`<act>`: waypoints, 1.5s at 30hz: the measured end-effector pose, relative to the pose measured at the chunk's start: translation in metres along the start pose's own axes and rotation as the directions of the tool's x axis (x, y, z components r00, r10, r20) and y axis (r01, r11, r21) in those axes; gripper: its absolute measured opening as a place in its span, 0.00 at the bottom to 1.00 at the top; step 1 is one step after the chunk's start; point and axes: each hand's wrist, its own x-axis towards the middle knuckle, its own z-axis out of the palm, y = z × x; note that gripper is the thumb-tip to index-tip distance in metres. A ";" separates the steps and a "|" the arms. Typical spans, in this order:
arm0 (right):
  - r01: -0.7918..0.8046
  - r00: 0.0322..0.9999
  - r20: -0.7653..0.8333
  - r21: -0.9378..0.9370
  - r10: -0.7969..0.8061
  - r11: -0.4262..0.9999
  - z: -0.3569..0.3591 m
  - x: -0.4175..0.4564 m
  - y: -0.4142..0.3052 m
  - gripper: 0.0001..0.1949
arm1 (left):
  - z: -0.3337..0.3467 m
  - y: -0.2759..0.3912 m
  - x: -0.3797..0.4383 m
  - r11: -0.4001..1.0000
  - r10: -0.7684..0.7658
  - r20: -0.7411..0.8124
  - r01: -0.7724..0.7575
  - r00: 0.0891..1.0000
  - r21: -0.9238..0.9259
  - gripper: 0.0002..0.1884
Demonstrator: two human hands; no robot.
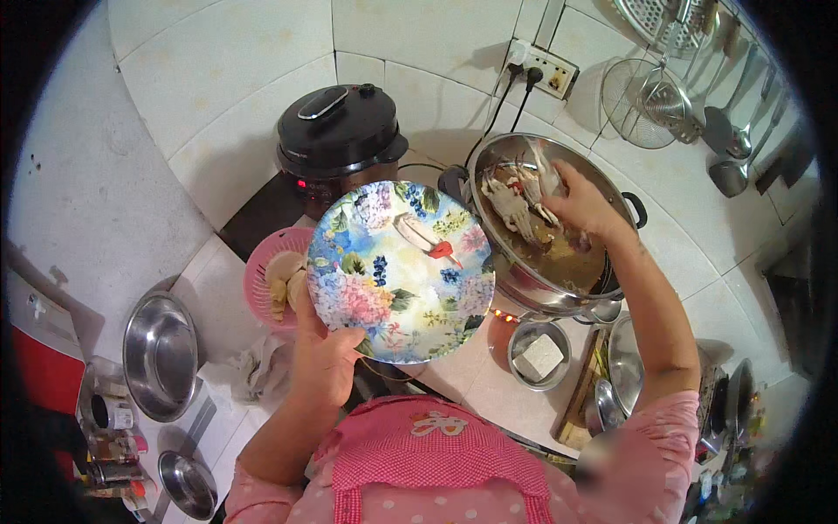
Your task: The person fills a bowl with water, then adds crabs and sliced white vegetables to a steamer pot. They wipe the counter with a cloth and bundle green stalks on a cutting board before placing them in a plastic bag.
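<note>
My left hand [330, 357] grips the lower left rim of a round floral plate [393, 327]. On the plate lies a pale elongated piece with a red end [425, 237], which looks like a crab claw. My right hand [579, 200] reaches into a wide steel pot [550, 278] with black handles. Its fingers are closed on a pale crab piece [545, 170], partly hidden by the hand. Beside it, crab pieces [510, 206] with legs sit in the pot over a brownish bottom.
A black electric cooker [340, 131] stands behind the plate. A pink colander [258, 278] with pale food is at left, near steel basins [160, 357]. A steel bowl [540, 380] holds a white tofu-like block [540, 357]. Strainers and ladles [664, 108] hang at upper right.
</note>
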 end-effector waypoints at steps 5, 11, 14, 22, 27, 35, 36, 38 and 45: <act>0.111 0.985 -0.090 -0.306 -0.144 0.946 0.035 -0.002 0.037 0.33 | -0.005 0.000 -0.002 1.000 -0.005 -0.024 0.005 1.000 -0.024 0.46; 0.447 0.890 -0.130 0.062 -0.437 0.892 0.027 -0.047 -0.118 0.11 | -0.011 0.000 -0.003 0.998 -0.041 -0.027 0.040 0.999 -0.039 0.44; 0.718 0.689 0.027 -0.156 -0.724 0.678 0.057 -0.063 -0.134 0.17 | -0.004 0.003 -0.003 0.999 -0.046 0.029 0.046 0.999 -0.022 0.44; 0.277 0.918 0.210 0.267 -0.336 0.923 0.058 -0.067 -0.141 0.12 | -0.021 0.001 -0.002 0.998 -0.050 0.051 0.048 0.997 0.035 0.46; -0.139 0.938 0.271 0.866 -0.218 0.480 0.054 -0.074 -0.121 0.11 | -0.027 0.008 0.011 0.995 -0.098 0.143 0.093 0.985 0.043 0.46; -0.278 0.952 0.305 0.899 -0.029 0.338 0.055 -0.084 -0.111 0.11 | -0.038 0.022 0.033 0.926 -0.374 0.105 0.363 0.922 0.106 0.47; -0.266 0.956 0.291 0.904 -0.027 0.336 0.051 -0.084 -0.115 0.11 | -0.033 0.026 0.034 0.926 -0.375 0.105 0.367 0.921 0.086 0.46; -0.260 0.959 0.282 0.893 -0.007 0.367 0.045 -0.090 -0.119 0.12 | -0.034 0.027 0.031 0.927 -0.374 0.120 0.372 0.919 0.043 0.46; -0.096 0.991 0.079 0.981 0.104 0.171 0.049 -0.166 -0.120 0.12 | -0.054 0.032 0.027 0.899 -0.435 0.192 0.413 0.879 0.146 0.39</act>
